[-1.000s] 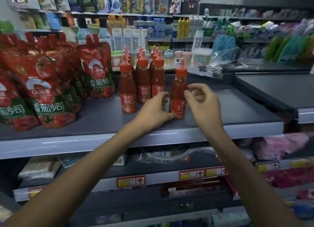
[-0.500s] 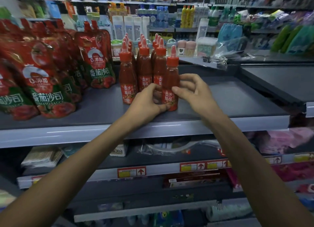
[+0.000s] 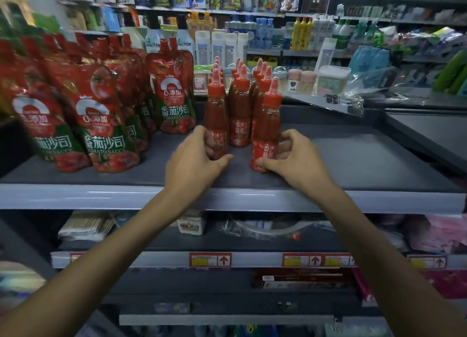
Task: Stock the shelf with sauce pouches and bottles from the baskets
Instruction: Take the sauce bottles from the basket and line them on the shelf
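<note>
Gripping the left bottle, left hand may bump over the twelve o'clock row; right hand clasps front bottle.

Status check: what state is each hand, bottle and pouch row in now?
left hand, grips front-left sauce bottle low down
right hand, grips front-right sauce bottle low down
front-left sauce bottle, upright on shelf, capped
front-right sauce bottle, upright, capped
other sauce bottles, upright in rows behind, capped
tomato sauce pouches, standing at left, capped
</note>
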`<state>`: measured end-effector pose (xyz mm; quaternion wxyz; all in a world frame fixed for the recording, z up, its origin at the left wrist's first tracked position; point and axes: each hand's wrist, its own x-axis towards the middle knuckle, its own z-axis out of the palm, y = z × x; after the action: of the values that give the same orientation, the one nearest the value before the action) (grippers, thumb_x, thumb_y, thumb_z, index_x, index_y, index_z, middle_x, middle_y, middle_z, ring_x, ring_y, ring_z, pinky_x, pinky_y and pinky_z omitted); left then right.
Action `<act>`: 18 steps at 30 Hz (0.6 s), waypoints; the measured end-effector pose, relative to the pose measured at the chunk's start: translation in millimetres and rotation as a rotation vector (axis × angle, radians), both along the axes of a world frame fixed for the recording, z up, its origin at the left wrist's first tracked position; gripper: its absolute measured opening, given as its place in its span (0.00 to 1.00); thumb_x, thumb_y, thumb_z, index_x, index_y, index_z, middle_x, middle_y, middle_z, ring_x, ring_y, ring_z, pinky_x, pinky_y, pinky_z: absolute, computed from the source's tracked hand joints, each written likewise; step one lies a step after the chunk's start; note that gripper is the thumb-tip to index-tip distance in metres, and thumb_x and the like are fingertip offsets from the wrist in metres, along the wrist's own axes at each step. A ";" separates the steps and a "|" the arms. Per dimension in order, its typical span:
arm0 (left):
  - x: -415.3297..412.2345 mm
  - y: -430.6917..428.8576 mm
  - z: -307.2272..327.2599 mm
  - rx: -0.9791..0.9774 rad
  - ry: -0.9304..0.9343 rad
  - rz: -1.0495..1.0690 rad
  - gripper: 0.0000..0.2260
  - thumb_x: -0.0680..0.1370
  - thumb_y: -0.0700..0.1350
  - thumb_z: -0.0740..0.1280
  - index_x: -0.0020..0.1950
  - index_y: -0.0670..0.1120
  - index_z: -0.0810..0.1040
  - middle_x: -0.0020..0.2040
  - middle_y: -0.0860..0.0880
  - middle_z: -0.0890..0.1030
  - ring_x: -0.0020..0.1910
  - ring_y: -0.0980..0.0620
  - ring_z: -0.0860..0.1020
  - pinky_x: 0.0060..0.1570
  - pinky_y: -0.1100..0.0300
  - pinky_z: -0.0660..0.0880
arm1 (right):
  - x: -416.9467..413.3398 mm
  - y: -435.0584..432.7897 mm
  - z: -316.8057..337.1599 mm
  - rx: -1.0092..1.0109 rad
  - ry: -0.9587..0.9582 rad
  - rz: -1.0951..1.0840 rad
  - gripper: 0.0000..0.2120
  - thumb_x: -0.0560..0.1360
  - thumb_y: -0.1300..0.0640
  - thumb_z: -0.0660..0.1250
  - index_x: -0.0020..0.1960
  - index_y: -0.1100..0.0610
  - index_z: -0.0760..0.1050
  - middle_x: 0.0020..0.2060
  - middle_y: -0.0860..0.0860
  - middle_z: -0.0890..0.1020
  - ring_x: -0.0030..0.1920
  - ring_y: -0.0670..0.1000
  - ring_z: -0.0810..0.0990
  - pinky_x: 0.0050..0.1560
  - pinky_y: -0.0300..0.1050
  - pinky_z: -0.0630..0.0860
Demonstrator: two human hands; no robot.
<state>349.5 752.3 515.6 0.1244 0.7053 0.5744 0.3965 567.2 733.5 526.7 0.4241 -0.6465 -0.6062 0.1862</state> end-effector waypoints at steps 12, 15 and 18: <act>-16.9 40.4 8.1 -0.199 -0.046 -0.063 0.28 0.61 0.67 0.79 0.54 0.57 0.73 0.48 0.59 0.83 0.48 0.53 0.83 0.53 0.46 0.81 | -28.9 47.9 -14.0 0.058 -0.002 -0.007 0.24 0.63 0.52 0.84 0.56 0.51 0.80 0.44 0.46 0.87 0.44 0.48 0.87 0.54 0.54 0.84; -16.5 44.6 6.1 -0.184 -0.058 -0.067 0.24 0.62 0.66 0.77 0.49 0.59 0.72 0.46 0.61 0.82 0.47 0.53 0.83 0.53 0.47 0.81 | -33.0 53.0 -16.0 0.064 0.052 -0.024 0.22 0.65 0.54 0.84 0.55 0.52 0.78 0.45 0.46 0.87 0.44 0.47 0.87 0.54 0.53 0.84; -17.6 47.4 2.9 -0.173 -0.086 -0.073 0.23 0.63 0.66 0.77 0.48 0.58 0.72 0.45 0.60 0.83 0.46 0.53 0.83 0.51 0.46 0.81 | -34.8 54.5 -15.9 0.071 0.046 -0.036 0.23 0.64 0.54 0.85 0.54 0.53 0.78 0.43 0.45 0.86 0.43 0.46 0.86 0.53 0.52 0.84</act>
<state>331.8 799.7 518.4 0.2235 0.6949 0.5744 0.3704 532.4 788.0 510.8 0.4637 -0.6373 -0.5910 0.1718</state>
